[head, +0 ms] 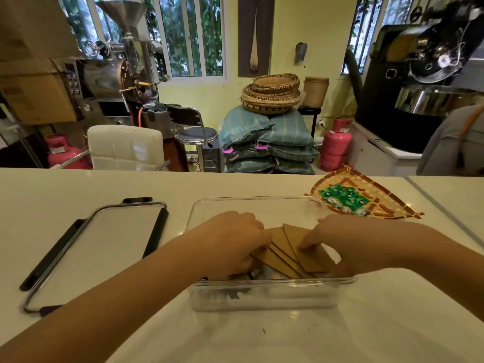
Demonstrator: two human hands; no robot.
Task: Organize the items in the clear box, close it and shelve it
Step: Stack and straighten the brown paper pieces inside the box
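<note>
No legible text anywhere: green packets (345, 199) beyond the right fingers (309, 241) bear print too small and blurred to read.

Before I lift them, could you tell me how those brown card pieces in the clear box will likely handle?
The brown card pieces look thin and flat, so probably light and fairly stiff. They lie fanned and overlapping, so they may slide apart.
</note>
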